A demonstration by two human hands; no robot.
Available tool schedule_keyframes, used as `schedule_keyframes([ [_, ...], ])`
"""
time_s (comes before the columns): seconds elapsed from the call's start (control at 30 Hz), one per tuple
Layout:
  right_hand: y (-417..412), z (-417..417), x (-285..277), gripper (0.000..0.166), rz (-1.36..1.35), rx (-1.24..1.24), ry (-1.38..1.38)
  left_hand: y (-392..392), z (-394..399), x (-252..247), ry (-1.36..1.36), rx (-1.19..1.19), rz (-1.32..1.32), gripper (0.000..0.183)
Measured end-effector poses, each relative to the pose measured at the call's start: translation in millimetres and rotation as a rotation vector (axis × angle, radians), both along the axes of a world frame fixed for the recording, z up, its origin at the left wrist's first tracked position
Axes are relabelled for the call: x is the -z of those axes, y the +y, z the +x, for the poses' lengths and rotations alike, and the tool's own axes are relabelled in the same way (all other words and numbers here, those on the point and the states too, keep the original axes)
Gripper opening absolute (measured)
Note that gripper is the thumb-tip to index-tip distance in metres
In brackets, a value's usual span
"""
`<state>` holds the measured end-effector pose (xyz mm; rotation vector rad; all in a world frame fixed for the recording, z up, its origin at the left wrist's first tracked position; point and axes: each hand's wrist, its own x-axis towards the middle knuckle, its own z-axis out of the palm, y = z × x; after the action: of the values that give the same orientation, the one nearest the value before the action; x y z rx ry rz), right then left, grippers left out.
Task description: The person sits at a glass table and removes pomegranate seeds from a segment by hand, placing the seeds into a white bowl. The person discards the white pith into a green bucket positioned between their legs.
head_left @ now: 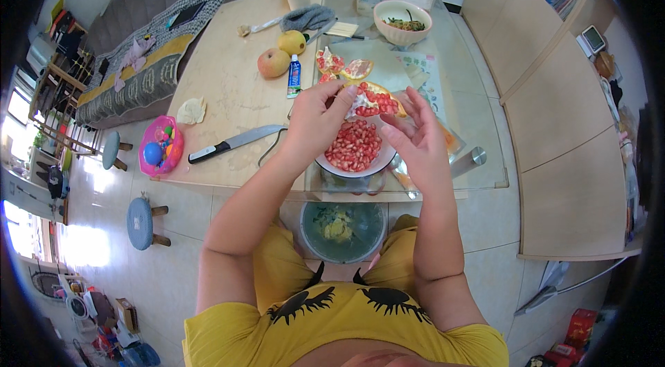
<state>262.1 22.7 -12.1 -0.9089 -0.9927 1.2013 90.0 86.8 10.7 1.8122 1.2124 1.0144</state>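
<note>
My left hand [324, 115] grips a pomegranate piece [378, 101], with its thumb on the white pith and red seeds. My right hand [415, 130] is at the piece's right end, fingers curled and parted; whether it touches the piece I cannot tell. Below both hands a white bowl [366, 173] with a dark rim holds loose pomegranate seeds [355, 146]. More pomegranate pieces [357, 69] lie just beyond on the table. A kitchen knife [236, 142] with a black and white handle rests to the left.
On the table [228, 70] are a blue tube [294, 77], two yellowish-red fruits [274, 63], a grey cloth [307, 17], a pink bowl [402, 37] with greens and a metal cylinder [468, 161]. Between the knees, a bin [344, 258] holds scraps. A pink basket [161, 169] stands at the table's left edge.
</note>
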Motion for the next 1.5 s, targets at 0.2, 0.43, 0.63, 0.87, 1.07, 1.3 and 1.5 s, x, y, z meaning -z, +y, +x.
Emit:
schedule_keyframes([
  [0.2, -1, -19, 2, 0.037, -0.092, -0.151, 0.615, -11, 15, -1, -0.090, -0.067, 0.432, 0.021],
  [0.43, 0, -33, 6, 0.029, -0.115, -0.120, 0.882, -24, 22, 8, 0.078, -0.075, 0.700, 0.027],
  [0.63, 6, -30, 14, 0.025, -0.078, -0.127, 0.893, -28, 22, 11, 0.102, 0.020, 0.745, 0.029],
  [0.87, 5, -29, 12, 0.023, -0.074, -0.145, 0.844, -24, 16, 11, 0.046, 0.064, 0.614, 0.022],
  [1.07, 4, -35, 8, 0.024, -0.138, -0.099, 0.825, -21, 13, 3, 0.005, 0.087, 0.478, 0.014],
  [1.3, 2, -34, 5, 0.023, -0.179, -0.085, 0.820, -13, 14, 2, 0.007, 0.114, 0.424, 0.011],
  [1.5, 7, -26, 10, 0.025, -0.207, -0.140, 0.849, -7, 11, -4, 0.016, 0.166, 0.400, 0.015],
])
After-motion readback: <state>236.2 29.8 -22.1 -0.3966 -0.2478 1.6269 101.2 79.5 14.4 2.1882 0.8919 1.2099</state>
